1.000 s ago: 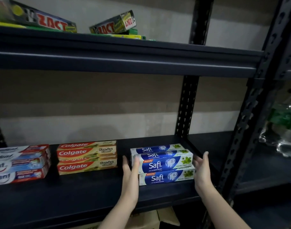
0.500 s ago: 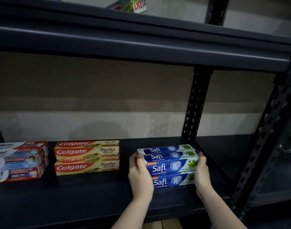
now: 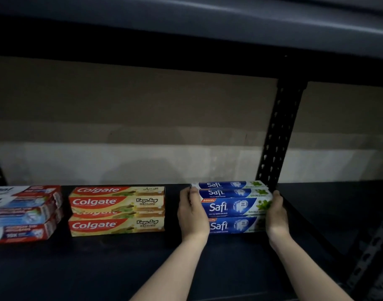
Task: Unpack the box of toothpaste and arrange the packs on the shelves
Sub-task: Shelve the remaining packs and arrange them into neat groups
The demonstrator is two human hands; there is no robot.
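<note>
My left hand (image 3: pixel 193 213) and right hand (image 3: pixel 277 216), spread apart a second ago, now clamp the Safi stack's (image 3: pixel 231 206) ends. I judge I'm squaring it up beside the Colgate packs (image 3: pixel 116 210).

The Safi packs (image 3: pixel 234 206) are glossy printed cardboard. Left of them, the Colgate packs (image 3: pixel 117 210) show the same sheen. The shelf (image 3: pixel 99 268) beneath looks like matt dark metal.

Left hand (image 3: pixel 192 216) and right hand (image 3: pixel 277 216) grip the ends of the stacked Safi packs (image 3: pixel 234 206) on the dark shelf (image 3: pixel 121 257).
</note>
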